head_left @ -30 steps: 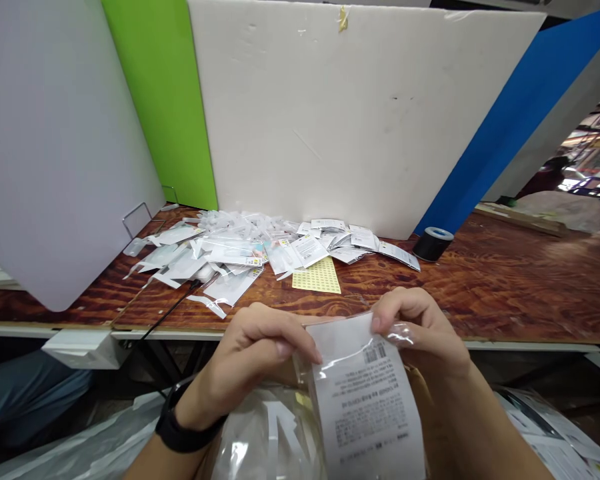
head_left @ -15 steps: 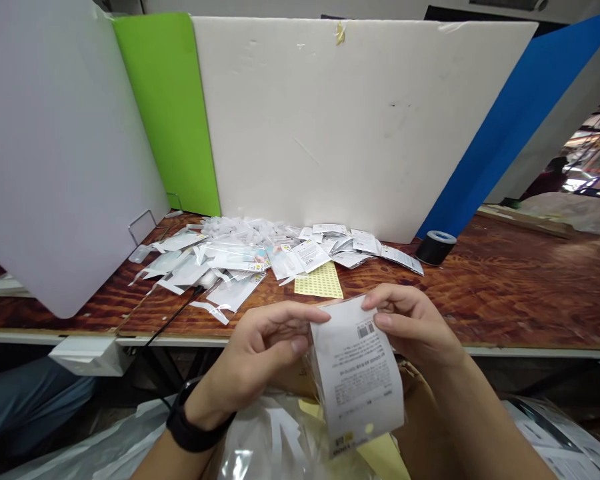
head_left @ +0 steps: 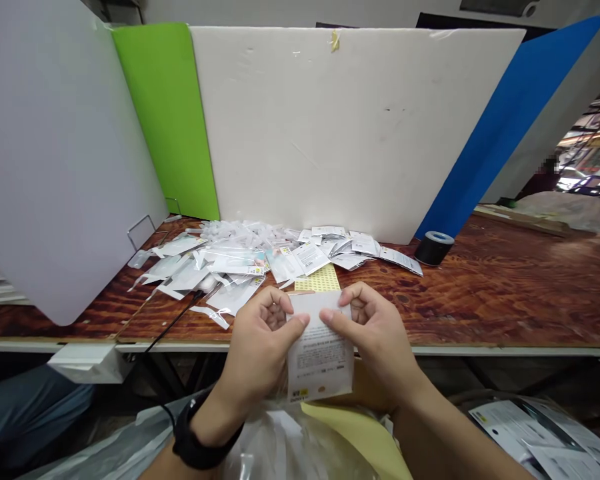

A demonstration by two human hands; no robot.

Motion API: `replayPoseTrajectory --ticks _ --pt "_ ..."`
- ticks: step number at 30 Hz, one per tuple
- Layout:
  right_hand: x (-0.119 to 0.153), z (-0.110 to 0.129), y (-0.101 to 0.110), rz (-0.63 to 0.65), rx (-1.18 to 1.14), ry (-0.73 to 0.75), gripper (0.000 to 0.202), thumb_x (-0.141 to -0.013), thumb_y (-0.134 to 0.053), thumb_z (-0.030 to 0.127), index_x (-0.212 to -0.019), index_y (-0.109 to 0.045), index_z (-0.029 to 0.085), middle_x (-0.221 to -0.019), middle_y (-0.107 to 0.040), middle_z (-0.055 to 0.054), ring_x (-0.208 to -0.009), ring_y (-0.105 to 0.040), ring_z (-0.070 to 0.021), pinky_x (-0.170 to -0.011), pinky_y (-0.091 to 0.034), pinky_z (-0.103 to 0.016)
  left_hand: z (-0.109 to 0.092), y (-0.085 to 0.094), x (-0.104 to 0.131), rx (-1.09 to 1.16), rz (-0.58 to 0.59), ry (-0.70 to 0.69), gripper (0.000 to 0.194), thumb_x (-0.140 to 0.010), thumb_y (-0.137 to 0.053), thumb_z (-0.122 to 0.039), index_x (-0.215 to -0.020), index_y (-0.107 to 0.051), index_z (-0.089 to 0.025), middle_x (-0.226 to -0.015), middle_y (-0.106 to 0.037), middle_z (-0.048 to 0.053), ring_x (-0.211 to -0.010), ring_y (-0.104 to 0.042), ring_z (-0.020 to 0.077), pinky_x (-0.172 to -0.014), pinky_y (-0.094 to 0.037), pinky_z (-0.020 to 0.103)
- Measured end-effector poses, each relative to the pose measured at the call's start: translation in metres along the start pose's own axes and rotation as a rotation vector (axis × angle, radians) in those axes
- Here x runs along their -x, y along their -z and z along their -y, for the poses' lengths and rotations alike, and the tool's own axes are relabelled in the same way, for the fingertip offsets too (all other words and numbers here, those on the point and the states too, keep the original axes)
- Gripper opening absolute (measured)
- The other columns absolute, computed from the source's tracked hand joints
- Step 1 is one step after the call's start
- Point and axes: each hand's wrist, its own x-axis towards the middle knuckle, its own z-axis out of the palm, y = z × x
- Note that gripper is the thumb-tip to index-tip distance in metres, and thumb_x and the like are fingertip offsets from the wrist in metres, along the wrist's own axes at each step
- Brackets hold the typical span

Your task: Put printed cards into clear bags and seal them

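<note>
A flat plastic packet with a white printed card point(head_left: 321, 373) hangs upright between my two hands, its print upside down. My left hand point(head_left: 263, 337) pinches the packet's upper left corner between thumb and fingers. At the upper right corner, my right hand point(head_left: 375, 330) grips it the same way, its thumb across the card's face. Just behind the packet lies a yellow sticker sheet point(head_left: 320, 279) on the table. Beyond it are a pile of white packets point(head_left: 220, 260) on the left and a stack of printed packets point(head_left: 353, 245) on the right.
A wooden table point(head_left: 505, 293) spans the view, backed by a white board point(head_left: 350, 127). A black tape roll point(head_left: 435, 247) stands right of the packets. Below my hands are clear plastic and yellow paper point(head_left: 360, 433); more printed packets point(head_left: 535, 433) lie lower right.
The packet has moved a little left and is now straighter and more upright. My right hand has shifted left and down, bringing both hands closer together.
</note>
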Motion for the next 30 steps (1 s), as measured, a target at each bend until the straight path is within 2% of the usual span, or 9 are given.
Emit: replayPoseTrajectory --ticks 8,12,14,16,18,21,23,25,30 --pt "-0.009 0.009 0.023 0.194 -0.208 -0.220 0.022 -0.057 -0.083 0.025 -0.067 -0.066 0.016 -0.052 -0.060 0.002 -0.044 -0.051 -0.0087 -0.042 -0.038 -0.018 -0.005 0.015 -0.003 0.403 0.153 0.194 0.017 -0.066 -0.075 -0.016 -0.076 -0.061 -0.015 -0.063 -0.064 0.000 -0.054 -0.057 0.0087 -0.053 -0.044 0.017" --pt "-0.005 0.010 0.030 0.380 -0.148 -0.228 0.011 -0.064 -0.080 0.026 -0.070 -0.076 0.017 -0.062 -0.070 -0.004 -0.054 -0.062 -0.0120 -0.049 -0.048 -0.020 -0.009 0.034 0.006 0.372 0.346 0.211 0.015 -0.076 -0.068 -0.019 -0.091 -0.068 -0.015 -0.081 -0.071 0.006 -0.071 -0.065 0.0119 -0.066 -0.048 0.019" --pt "-0.005 0.009 0.030 0.511 -0.096 -0.276 0.013 -0.070 -0.077 0.029 -0.074 -0.077 0.017 -0.071 -0.073 -0.008 -0.064 -0.067 -0.0161 -0.056 -0.053 -0.023 -0.011 0.049 0.011 0.326 0.435 0.208 0.029 -0.079 -0.065 -0.020 -0.108 -0.066 -0.018 -0.091 -0.071 0.008 -0.083 -0.066 0.0152 -0.076 -0.049 0.023" --pt "-0.009 0.008 0.031 0.508 -0.080 -0.308 0.017 -0.071 -0.076 0.032 -0.080 -0.077 0.018 -0.080 -0.074 -0.010 -0.072 -0.070 -0.0198 -0.061 -0.056 -0.026 -0.012 0.064 0.011 0.177 0.469 0.158 0.044 -0.081 -0.061 -0.022 -0.125 -0.055 -0.021 -0.103 -0.070 0.010 -0.094 -0.066 0.0194 -0.083 -0.049 0.028" --pt "-0.017 0.007 0.033 0.259 -0.077 -0.198 0.025 -0.070 -0.076 0.036 -0.091 -0.075 0.023 -0.094 -0.074 -0.009 -0.081 -0.070 -0.0210 -0.065 -0.057 -0.026 -0.011 0.080 0.003 -0.274 0.336 0.041 0.046 -0.087 -0.051 -0.028 -0.132 -0.048 -0.021 -0.115 -0.066 0.012 -0.102 -0.064 0.0221 -0.084 -0.050 0.032" --pt "-0.030 -0.001 0.036 -0.114 0.084 -0.047 0.057 -0.075 -0.069 0.047 -0.128 -0.055 0.032 -0.132 -0.056 -0.008 -0.109 -0.061 -0.0254 -0.087 -0.053 -0.035 -0.005 0.101 -0.029 -1.103 -0.104 -0.119 0.042 -0.090 -0.037 -0.026 -0.127 -0.051 -0.011 -0.122 -0.060 0.020 -0.115 -0.056 0.0293 -0.092 -0.046 0.042" --pt "-0.034 -0.008 0.035 -0.079 0.289 -0.115 0.071 -0.079 -0.062 0.054 -0.141 -0.038 0.030 -0.147 -0.037 -0.010 -0.126 -0.046 -0.0307 -0.100 -0.043 -0.046 0.002 0.113 -0.057 -1.278 -0.261 -0.165 0.046 -0.086 -0.034 -0.012 -0.129 -0.045 -0.002 -0.133 -0.047 0.028 -0.130 -0.038 0.0357 -0.103 -0.030 0.055" --pt "-0.034 -0.015 0.030 0.026 0.431 -0.156 0.073 -0.080 -0.056 0.058 -0.143 -0.035 0.027 -0.152 -0.025 -0.010 -0.134 -0.034 -0.0330 -0.105 -0.035 -0.049 0.009 0.122 -0.082 -1.405 -0.313 -0.221 0.051 -0.077 -0.038 -0.003 -0.128 -0.046 0.001 -0.138 -0.040 0.030 -0.136 -0.026 0.0371 -0.107 -0.018 0.058" --pt "-0.026 -0.022 0.020 0.083 0.449 -0.018 0.061 -0.084 -0.051 0.056 -0.137 -0.045 0.026 -0.155 -0.016 -0.009 -0.133 -0.036 -0.0297 -0.106 -0.034 -0.045 0.013 0.138 -0.112 -1.621 -0.216 -0.319 0.032 -0.070 -0.041 -0.001 -0.083 -0.069 -0.008 -0.096 -0.068 0.024 -0.115 -0.051 0.0362 -0.101 -0.029 0.053"
